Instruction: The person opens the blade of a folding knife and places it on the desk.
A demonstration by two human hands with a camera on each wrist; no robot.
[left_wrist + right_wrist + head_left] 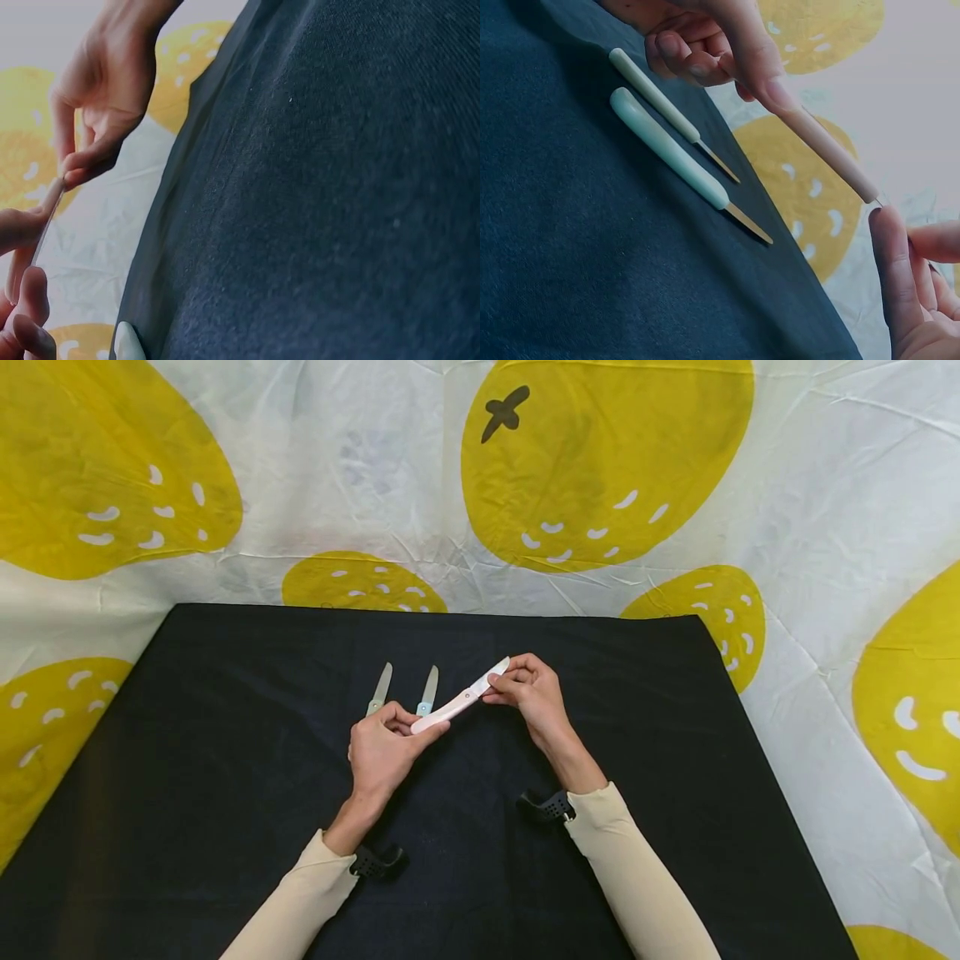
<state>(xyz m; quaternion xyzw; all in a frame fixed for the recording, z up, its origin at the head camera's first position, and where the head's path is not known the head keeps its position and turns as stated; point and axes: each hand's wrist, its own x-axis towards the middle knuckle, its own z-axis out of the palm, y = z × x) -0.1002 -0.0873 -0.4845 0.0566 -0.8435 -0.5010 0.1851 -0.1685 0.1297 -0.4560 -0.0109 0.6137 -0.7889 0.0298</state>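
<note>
A small pink folding knife (444,707) is held in the air, tilted, its light blade (489,677) swung out from the handle. My left hand (378,758) pinches the handle's lower end between thumb and fingers. With thumb and fingertips, my right hand (542,703) grips the blade. Two more knives lie side by side on the cloth beyond the left hand, blades out: one pale green (656,97), one light blue (667,154). In the head view the left hand hides most of their handles.
Black cloth (225,760) covers the table. Behind it and at the sides hangs a white sheet (360,460) printed with yellow fruit shapes. Dark bands (551,806) are worn at both wrists, by the cream sleeves.
</note>
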